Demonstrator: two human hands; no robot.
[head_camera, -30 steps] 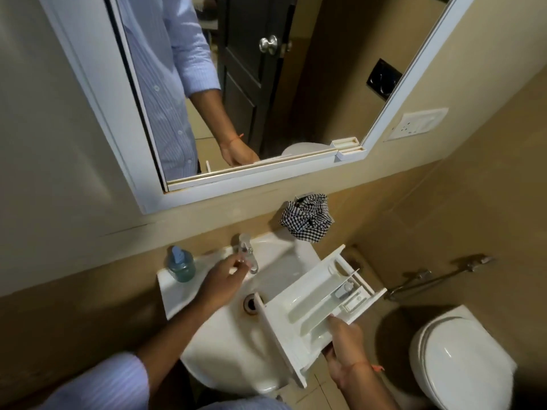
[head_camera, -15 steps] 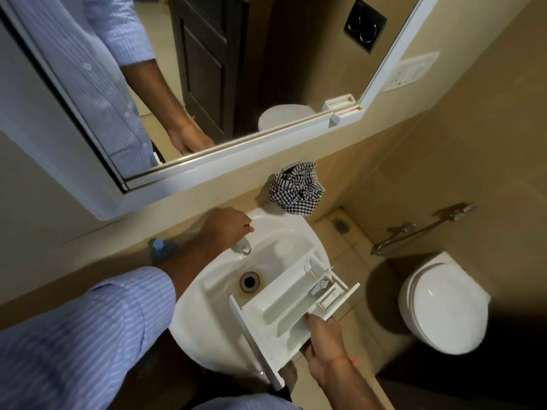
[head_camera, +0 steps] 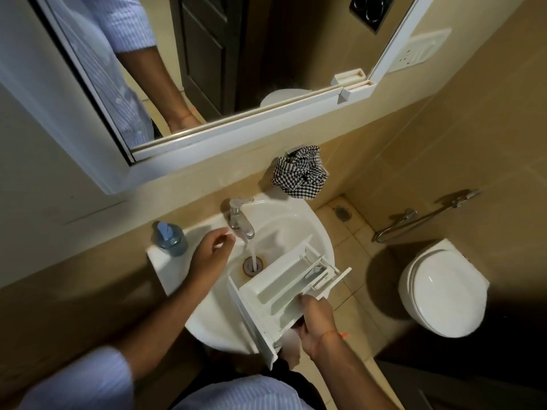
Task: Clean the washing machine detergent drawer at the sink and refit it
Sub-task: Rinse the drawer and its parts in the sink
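Observation:
The white detergent drawer (head_camera: 281, 288) hangs over the right side of the white sink (head_camera: 310, 223), compartments facing up, front panel toward me. My right hand (head_camera: 315, 327) grips its near right edge. My left hand (head_camera: 211, 250) hovers over the sink's left side, just left of the tap, fingers loosely curled and holding nothing. The chrome tap (head_camera: 239, 216) stands at the back of the basin with water (head_camera: 253, 253) running from it into the drain (head_camera: 253, 264), just left of the drawer.
A blue soap bottle (head_camera: 168, 238) stands on the sink's left ledge. A black-and-white checked cloth (head_camera: 300, 173) hangs on the wall behind the sink. A toilet (head_camera: 442, 287) sits to the right, with a spray hose (head_camera: 414, 220) on the wall. A mirror (head_camera: 207, 69) hangs above.
My left hand has come off the tap handle and drawn back to the left. Water now runs from the tap. The drawer stays in my right hand over the basin.

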